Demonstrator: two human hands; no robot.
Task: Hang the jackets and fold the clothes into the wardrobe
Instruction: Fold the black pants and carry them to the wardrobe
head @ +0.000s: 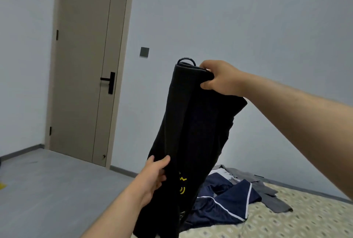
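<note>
Far left: grey floor (47, 190), a yellow mark at its left edge. Beige door (86, 65) shut, black handle (109, 81) on its right side. Dark wall switch (144, 52) on the pale wall just right of the door frame.

Centre: black garment (193, 132) held up in the air, hanging roughly upright and tilted, top toward the right. Small hanging loop (186, 60) stands up from its top edge. Yellow print (182, 185) on the lower part — design not legible.

Left hand (154, 176) at the lower left edge of the black garment; fingers (164, 160) closed around the fabric, thumb on the near face, other fingers hidden behind the cloth.

Right hand (221, 78) at the top right corner of the garment, near the loop; fingers pinched shut on the folded top edge, thumb below, fabric bunched between.

Lower right: bed (286, 222) with a patterned beige cover. On it, behind and below the held garment — a navy garment (229, 203) with white stripes, spread and crumpled, and a grey garment (267, 191) lying partly under it, reaching toward the right. A pale piece of cloth (221, 172) shows between the two; what it is, cannot tell. The bottom hem of the black garment hangs in front of the bed's near edge; contact cannot be told.
</note>
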